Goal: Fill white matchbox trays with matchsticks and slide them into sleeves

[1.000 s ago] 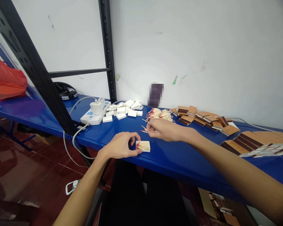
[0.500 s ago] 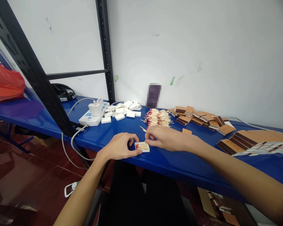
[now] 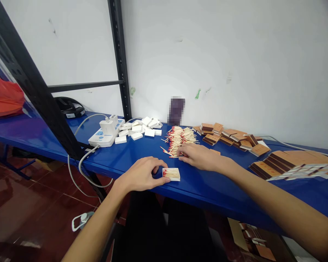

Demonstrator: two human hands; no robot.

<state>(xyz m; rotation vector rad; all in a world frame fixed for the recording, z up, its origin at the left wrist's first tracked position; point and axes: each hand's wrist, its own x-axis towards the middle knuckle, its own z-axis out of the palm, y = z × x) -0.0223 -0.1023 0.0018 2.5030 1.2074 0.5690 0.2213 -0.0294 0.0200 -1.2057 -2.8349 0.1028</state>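
Note:
My left hand (image 3: 147, 174) is closed around the left end of a small white matchbox tray (image 3: 175, 179), its thumb and fingers against the tray's sides. Red-headed matches (image 3: 171, 172) lie in the tray, heads to the left. My right hand (image 3: 194, 156) is at the near edge of a large pile of loose matches (image 3: 189, 134). Its thumb and fingers are curled in a pinch on matches there; the fingertips are partly hidden, and how many they grip cannot be told.
White trays (image 3: 137, 128) are heaped at the back left beside a power strip (image 3: 104, 139) with cables. Brown matchbox sleeves (image 3: 233, 136) lie at the back right, with stacked sleeves (image 3: 292, 163) nearer. A black metal post (image 3: 32, 76) rises on the left. The blue table's front edge (image 3: 202, 199) is close.
My right hand has left the tray and moved away from me to the match pile. My left hand and the tray have shifted slightly right and nearer in the view.

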